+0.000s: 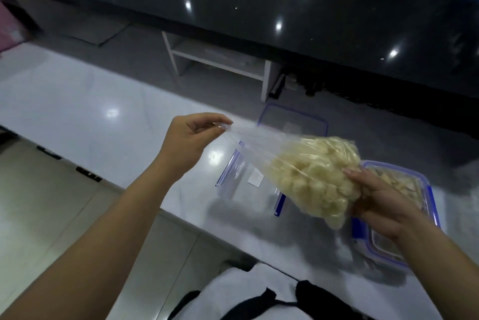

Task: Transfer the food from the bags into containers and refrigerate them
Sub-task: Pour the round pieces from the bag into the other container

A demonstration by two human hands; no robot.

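Fingertips (223, 122) of the left hand (190, 138) pinch the twisted mouth of a clear plastic bag (305, 172) and pull it toward the upper left of the frame. At the other end, the right hand (381, 200) holds the full bottom of the bag from below, with its fingers curled around the bulge; one fingertip shows on the plastic at the top of the bulge.

So the bag is stretched between the two hands, in the air above the white counter (77, 107), near the centre of the frame. Its long axis runs from the upper left to the lower right. The thin, empty neck points to the upper left, and the heavy end lies lower, at the right. Pale yellow food pieces (318, 179) fill this lower end in a tight lump.

Below the neck of the bag stands an open clear container (246, 190) with blue clips, on the counter. Behind it, toward the top of the frame, lies a clear lid with a blue rim (293, 117). Under the right hand, at the right edge of the counter, is a second container with a blue rim (430, 197); it holds similar pale pieces.
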